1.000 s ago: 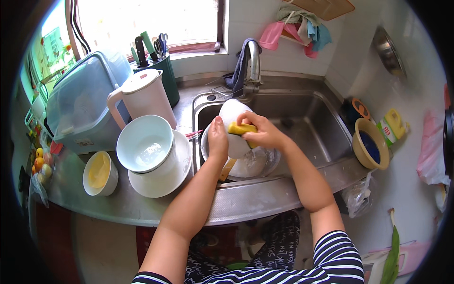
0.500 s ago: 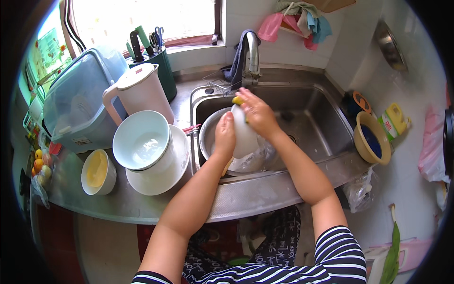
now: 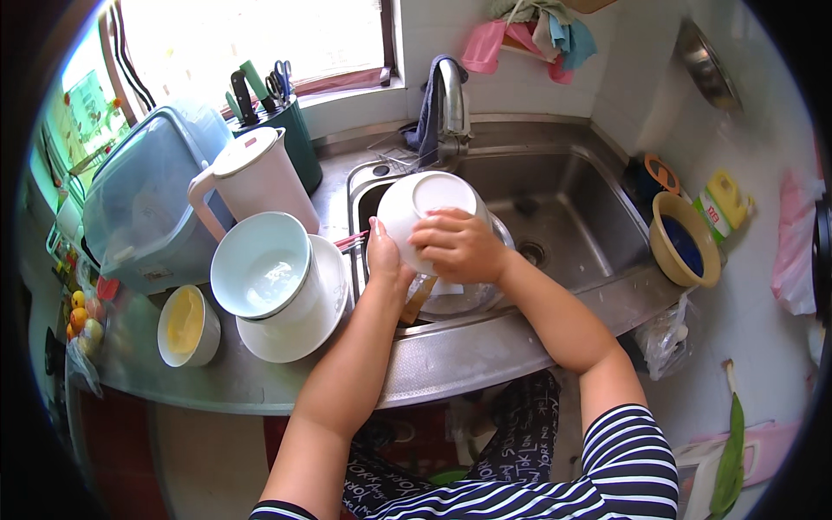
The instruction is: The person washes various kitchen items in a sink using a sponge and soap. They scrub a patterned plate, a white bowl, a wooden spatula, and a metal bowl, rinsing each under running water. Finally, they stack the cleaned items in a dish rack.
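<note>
The stainless-steel sink (image 3: 581, 204) leaves us room toward its right edge; over its left side, our left hand (image 3: 387, 257) clamps the tilted white bowl (image 3: 400, 206); our right hand (image 3: 464, 246) touches its outside, grip hidden.

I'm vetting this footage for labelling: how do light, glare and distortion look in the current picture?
Head view: the window is blown out to white; head view: glare shows inside the pale blue bowl; head view: the counter looks bowed, corners black; head view: the white bowl under the right hand is legible.
</note>
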Demonstrator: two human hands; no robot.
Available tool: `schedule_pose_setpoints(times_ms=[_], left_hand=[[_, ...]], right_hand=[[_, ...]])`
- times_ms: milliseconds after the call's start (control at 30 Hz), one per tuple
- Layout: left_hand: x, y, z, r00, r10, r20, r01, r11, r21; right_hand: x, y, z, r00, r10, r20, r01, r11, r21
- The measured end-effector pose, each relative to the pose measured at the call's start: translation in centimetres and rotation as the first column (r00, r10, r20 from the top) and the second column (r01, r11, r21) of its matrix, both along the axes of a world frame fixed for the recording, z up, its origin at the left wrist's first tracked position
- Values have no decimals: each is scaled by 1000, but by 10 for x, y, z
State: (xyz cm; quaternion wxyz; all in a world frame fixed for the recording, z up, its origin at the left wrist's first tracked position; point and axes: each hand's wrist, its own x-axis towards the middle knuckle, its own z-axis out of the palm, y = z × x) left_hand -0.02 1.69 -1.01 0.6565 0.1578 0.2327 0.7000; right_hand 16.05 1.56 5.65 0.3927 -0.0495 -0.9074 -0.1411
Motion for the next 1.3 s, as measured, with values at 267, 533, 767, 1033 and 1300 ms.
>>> schedule_pose_setpoints(times_ms=[267,533,767,1033,1300], left_hand=[[0,7,4,998,56,30,-53,995,-86],[-11,1,1,996,50,70,-38,985,-168],[-15,4,-6,998,57,-2,-57,997,-58],[-31,6,-10,972,214,-101,-210,977,44],[-7,7,3,945,287,-155,-297,953,-50]], right_hand=[[79,102,-84,744,-665,-58,390,505,-770],[33,74,-126,530,139,837,758,365,-541],[24,77,-147,526,233,818,670,479,-567],[6,69,-91,510,248,824,833,96,-545],[92,93,-63,884,-466,45,202,293,-934]])
